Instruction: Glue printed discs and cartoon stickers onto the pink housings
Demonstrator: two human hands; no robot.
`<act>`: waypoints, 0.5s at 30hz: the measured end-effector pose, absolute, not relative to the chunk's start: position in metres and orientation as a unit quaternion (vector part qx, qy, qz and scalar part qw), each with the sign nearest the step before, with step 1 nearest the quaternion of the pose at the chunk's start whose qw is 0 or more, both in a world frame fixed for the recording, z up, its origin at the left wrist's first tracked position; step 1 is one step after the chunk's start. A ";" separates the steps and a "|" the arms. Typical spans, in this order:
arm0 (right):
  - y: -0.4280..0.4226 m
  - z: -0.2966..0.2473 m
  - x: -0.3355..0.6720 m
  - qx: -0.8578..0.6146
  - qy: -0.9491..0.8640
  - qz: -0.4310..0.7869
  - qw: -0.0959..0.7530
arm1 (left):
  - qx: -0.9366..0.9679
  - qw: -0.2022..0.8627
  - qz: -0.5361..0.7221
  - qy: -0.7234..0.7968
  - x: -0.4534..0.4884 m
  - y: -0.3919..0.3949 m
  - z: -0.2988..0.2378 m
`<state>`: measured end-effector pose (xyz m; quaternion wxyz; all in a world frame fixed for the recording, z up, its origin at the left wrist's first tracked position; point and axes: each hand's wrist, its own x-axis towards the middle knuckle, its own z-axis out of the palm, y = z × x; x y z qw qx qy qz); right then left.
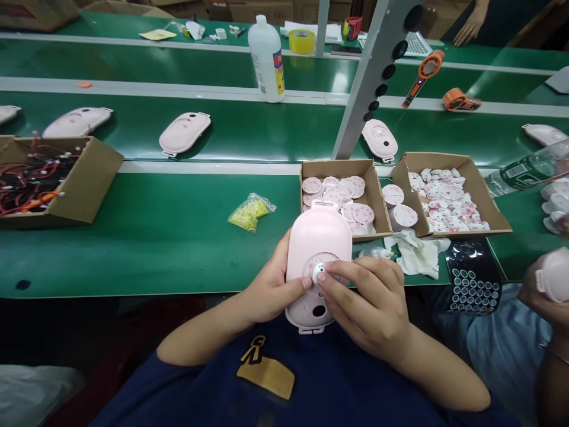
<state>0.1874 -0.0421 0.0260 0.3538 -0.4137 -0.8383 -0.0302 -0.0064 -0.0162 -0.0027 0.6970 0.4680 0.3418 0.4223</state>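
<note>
My left hand (278, 283) is closed around the left side of a pink oval plastic case (316, 228), its thumb lying across the front. The case is tilted up towards me above the bench's near edge. A small white piece with dark marks (318, 273) sits at the round recess in the case's front. The thumb and forefinger of my right hand (373, 296) pinch this piece, and the left thumb tip is close beside it. Below it on the case is a black oval spot (319, 311). Part of the recess is hidden by my right fingers.
Beyond the case stand a cardboard box of round printed discs (370, 172) and a box of small white pieces (462, 163). A bag of yellow parts (251, 212) lies left, near a box of wires (95, 178). Other pink cases (184, 133) lie behind. A co-worker's hand (540, 290) is at right.
</note>
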 end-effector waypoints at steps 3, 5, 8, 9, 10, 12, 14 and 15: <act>-0.043 0.027 0.188 -0.416 -0.839 -0.032 0.350 | 0.476 0.692 0.424 0.340 -0.007 -0.017 -0.003; -0.043 0.028 0.189 -0.413 -0.842 -0.029 0.347 | 0.478 0.687 0.425 0.344 -0.007 -0.018 -0.004; -0.044 0.028 0.189 -0.413 -0.843 -0.027 0.344 | 0.479 0.685 0.425 0.348 -0.007 -0.019 -0.005; -0.045 0.027 0.189 -0.414 -0.842 -0.028 0.344 | 0.480 0.685 0.425 0.346 -0.007 -0.019 -0.005; -0.045 0.027 0.189 -0.416 -0.841 -0.028 0.345 | 0.481 0.685 0.425 0.344 -0.007 -0.020 -0.005; -0.046 0.026 0.189 -0.416 -0.841 -0.024 0.345 | 0.487 0.683 0.425 0.340 -0.007 -0.020 -0.005; -0.048 0.024 0.189 -0.415 -0.842 -0.015 0.343 | 0.496 0.676 0.426 0.340 -0.007 -0.020 -0.006; -0.048 0.023 0.190 -0.417 -0.842 -0.012 0.342 | 0.500 0.673 0.426 0.341 -0.007 -0.020 -0.006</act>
